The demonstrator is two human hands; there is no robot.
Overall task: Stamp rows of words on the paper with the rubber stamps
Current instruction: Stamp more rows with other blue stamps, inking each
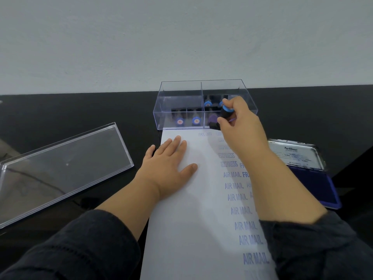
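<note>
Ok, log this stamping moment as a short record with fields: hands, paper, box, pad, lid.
left hand: left hand rests flat on the paper
right hand: right hand grips a rubber stamp at the paper's far edge
paper: blue rows reading AIR MAIL and EXPRESS
box: clear box beyond the paper, more stamps inside
pad: open ink pad right of the paper
lid: clear lid left of the paper

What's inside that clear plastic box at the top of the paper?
The clear box holds rubber stamps with blue caps. The right hand, gripping one stamp, covers part of the right compartment.
</note>
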